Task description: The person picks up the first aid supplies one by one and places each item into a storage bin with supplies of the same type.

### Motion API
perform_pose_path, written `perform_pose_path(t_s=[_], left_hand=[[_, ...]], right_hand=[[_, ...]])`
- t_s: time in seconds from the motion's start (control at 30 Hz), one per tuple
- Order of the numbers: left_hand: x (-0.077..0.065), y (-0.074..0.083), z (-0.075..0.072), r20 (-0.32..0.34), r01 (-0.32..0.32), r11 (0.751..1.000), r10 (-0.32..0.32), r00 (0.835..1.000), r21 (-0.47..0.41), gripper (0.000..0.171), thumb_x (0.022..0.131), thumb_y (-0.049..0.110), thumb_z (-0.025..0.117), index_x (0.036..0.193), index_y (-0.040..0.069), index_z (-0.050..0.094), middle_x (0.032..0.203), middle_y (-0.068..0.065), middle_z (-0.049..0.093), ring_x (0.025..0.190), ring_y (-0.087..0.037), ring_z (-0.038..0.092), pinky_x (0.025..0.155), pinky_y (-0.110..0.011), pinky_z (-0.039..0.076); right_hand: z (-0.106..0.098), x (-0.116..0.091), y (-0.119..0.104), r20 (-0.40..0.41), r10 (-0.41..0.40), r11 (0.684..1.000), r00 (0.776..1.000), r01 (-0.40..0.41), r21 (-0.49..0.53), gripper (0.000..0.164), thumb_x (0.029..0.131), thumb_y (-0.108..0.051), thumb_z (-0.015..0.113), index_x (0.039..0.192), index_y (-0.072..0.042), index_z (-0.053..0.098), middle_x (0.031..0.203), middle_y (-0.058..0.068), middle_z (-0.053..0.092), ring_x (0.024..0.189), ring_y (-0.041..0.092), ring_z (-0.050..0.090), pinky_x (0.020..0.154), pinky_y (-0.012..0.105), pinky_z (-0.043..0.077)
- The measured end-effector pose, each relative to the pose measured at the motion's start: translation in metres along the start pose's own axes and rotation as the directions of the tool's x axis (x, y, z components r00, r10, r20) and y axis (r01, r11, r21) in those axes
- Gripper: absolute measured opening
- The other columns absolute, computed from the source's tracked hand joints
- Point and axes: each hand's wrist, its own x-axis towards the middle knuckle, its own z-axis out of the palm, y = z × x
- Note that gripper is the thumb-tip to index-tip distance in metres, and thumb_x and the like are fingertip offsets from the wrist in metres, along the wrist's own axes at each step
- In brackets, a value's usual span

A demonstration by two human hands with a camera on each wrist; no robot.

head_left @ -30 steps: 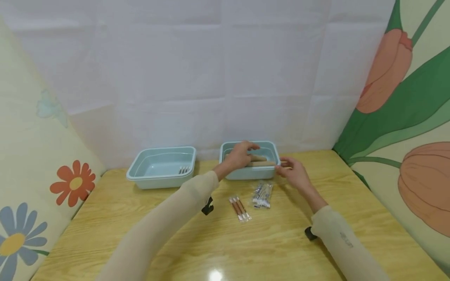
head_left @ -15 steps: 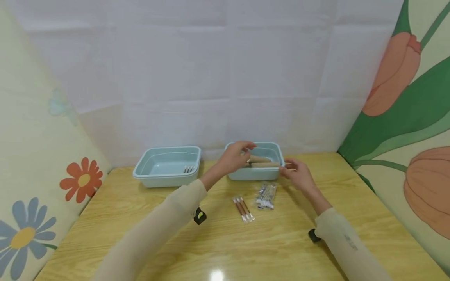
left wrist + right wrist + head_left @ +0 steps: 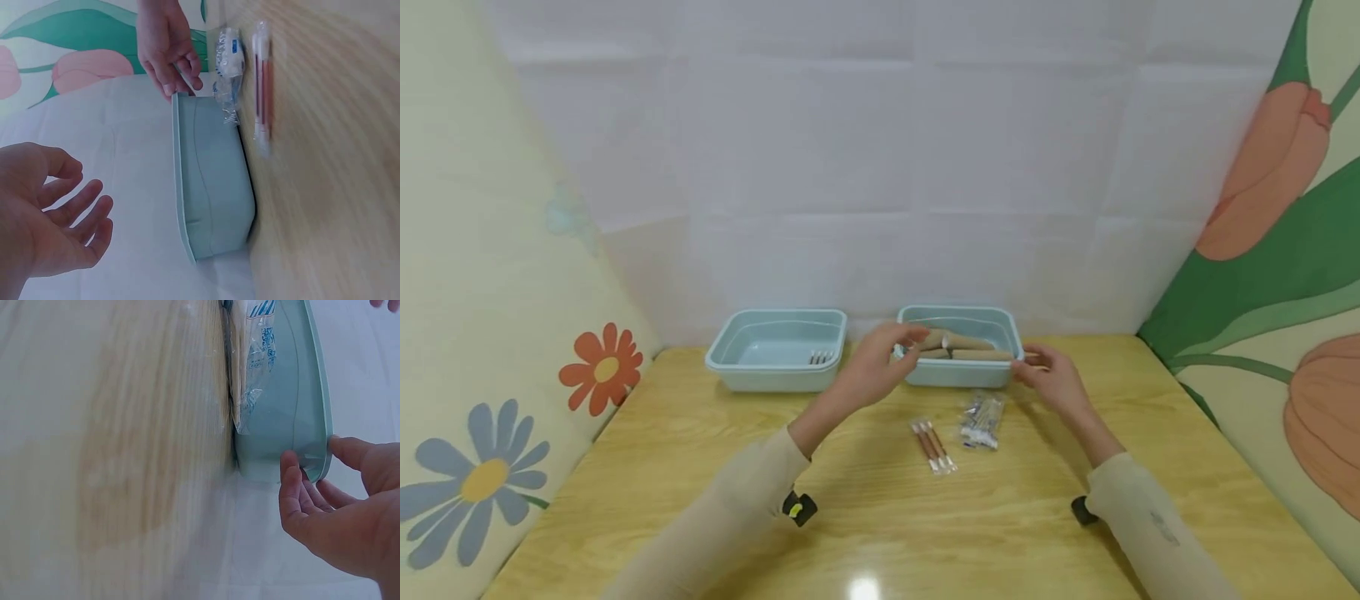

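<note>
While against the right hand (image 3: 1057,380) — blue tub (image 3: 958,375), long axis side to side

Sticks (image 3: 934,447) and a packet (image 3: 982,422) lie on the table (image 3: 940,533) before the right basin (image 3: 958,375), the left basin (image 3: 775,381) alongside.

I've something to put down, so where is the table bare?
The table is bare between the sleeves, nearer than the brown-stemmed swabs, and left of the left sleeve. It's crowded near the right basin: plastic packet, left hand, right hand.
</note>
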Motion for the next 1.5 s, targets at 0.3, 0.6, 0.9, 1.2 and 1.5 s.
perform_pose_path(t_s=[0.3, 0.6, 0.9, 1.2, 1.5], left_hand=[[-0.04, -0.015, -0.018, -0.089, 0.05, 0.999, -0.048, 0.995, 0.021, 0.032, 0.1, 0.006, 0.061, 0.132, 0.0, 0.064, 0.125, -0.015, 0.067, 0.11, -0.034, 0.062, 0.093, -0.054, 0.05], [-0.051, -0.029, -0.021, -0.136, 0.082, 0.995, -0.075, 0.988, 0.053, 0.031, 0.099, 0.003, 0.061, 0.13, 0.001, 0.065, 0.124, -0.013, 0.067, 0.109, -0.031, 0.063, 0.093, -0.048, 0.051], [-0.062, -0.043, -0.033, -0.204, 0.11, 0.987, -0.084, 0.975, 0.12, 0.029, 0.098, 0.004, 0.062, 0.127, -0.002, 0.067, 0.119, -0.017, 0.069, 0.104, -0.031, 0.064, 0.092, -0.045, 0.051], [-0.084, -0.065, -0.059, -0.301, 0.147, 0.966, -0.079, 0.95, 0.211, 0.031, 0.096, 0.006, 0.066, 0.126, -0.003, 0.068, 0.118, -0.018, 0.068, 0.102, -0.033, 0.065, 0.088, -0.046, 0.052], [-0.104, -0.088, -0.09, -0.356, 0.247, 0.935, -0.147, 0.923, 0.255, 0.035, 0.096, 0.012, 0.067, 0.127, -0.003, 0.067, 0.122, -0.022, 0.066, 0.109, -0.039, 0.062, 0.09, -0.053, 0.05]], right_hand=[[0.001, -0.006, -0.003, 0.007, -0.015, 0.999, 1.0, 0.015, -0.037, 0.046, 0.101, -0.009, 0.065, 0.138, 0.013, 0.051, 0.125, 0.035, 0.061, 0.094, 0.031, 0.071, 0.08, 0.031, 0.057], [-0.006, -0.014, -0.01, -0.013, -0.01, 0.998, 1.0, 0.009, -0.065, 0.049, 0.103, -0.015, 0.063, 0.141, 0.012, 0.049, 0.124, 0.033, 0.063, 0.091, 0.023, 0.071, 0.079, 0.026, 0.056], [0.0, -0.021, -0.024, -0.135, 0.024, 0.974, 0.991, -0.054, -0.221, 0.046, 0.103, -0.024, 0.062, 0.136, 0.007, 0.058, 0.124, 0.027, 0.065, 0.101, 0.031, 0.068, 0.071, 0.018, 0.051], [0.003, -0.035, -0.042, -0.214, 0.067, 0.947, 0.975, -0.13, -0.293, 0.044, 0.101, -0.026, 0.061, 0.132, 0.005, 0.061, 0.121, 0.025, 0.065, 0.097, 0.032, 0.068, 0.066, 0.02, 0.051], [0.025, -0.052, -0.053, -0.078, -0.08, 0.945, 0.994, 0.051, -0.324, 0.03, 0.098, -0.014, 0.063, 0.117, 0.009, 0.067, 0.097, 0.021, 0.071, 0.077, 0.032, 0.069, 0.059, 0.024, 0.052]])
